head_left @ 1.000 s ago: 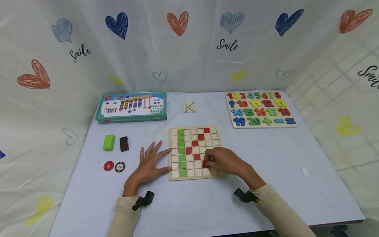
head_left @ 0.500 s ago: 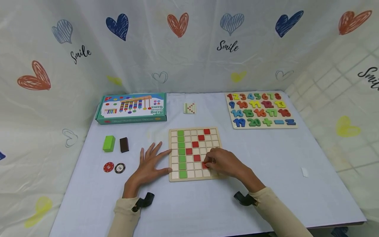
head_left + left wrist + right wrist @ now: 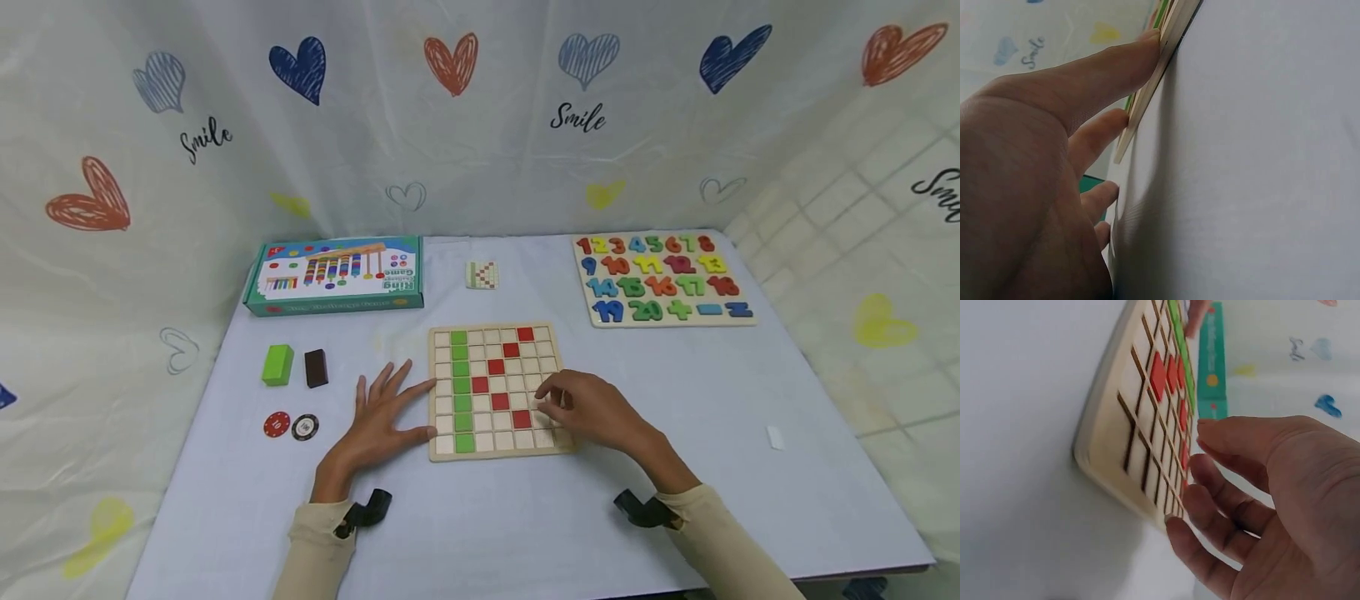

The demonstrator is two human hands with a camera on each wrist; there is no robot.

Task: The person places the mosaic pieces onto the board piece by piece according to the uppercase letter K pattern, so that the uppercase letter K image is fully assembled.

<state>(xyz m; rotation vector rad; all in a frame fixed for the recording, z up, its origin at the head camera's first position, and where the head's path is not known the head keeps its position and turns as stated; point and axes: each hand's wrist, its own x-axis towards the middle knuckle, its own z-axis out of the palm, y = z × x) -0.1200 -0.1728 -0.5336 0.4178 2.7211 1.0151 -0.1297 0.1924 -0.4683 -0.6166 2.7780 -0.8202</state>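
A square wooden grid board (image 3: pixel 501 458) lies in front of me, filled with white tiles. One full column of green tiles (image 3: pixel 462 403) runs down its left part. Several red tiles (image 3: pixel 499 402) form a bent diagonal line, the lowest red tile (image 3: pixel 1157 376) sitting flat in its slot. My left hand (image 3: pixel 381 423) has its fingers spread, thumb and index fingertip touching the board's left edge. Over the board's lower right part hovers my right hand (image 3: pixel 592 410), fingers loosely bent. In the right wrist view nothing shows between its thumb and fingertips. The bottom right corner slot shows bare wood.
Behind the board lies a small pattern card (image 3: pixel 482 275). A green game box (image 3: pixel 333 275) is back left, a number puzzle (image 3: pixel 666 279) back right. Left stand a green block (image 3: pixel 277 365), a dark block (image 3: pixel 316 368) and two chips (image 3: pixel 290 426). A white tile (image 3: pixel 775 437) lies far right.
My right hand has let go of the lowest red tile and moved right, its fingers parting. The red tile now shows whole in the grid. My left hand stays at the board's edge.
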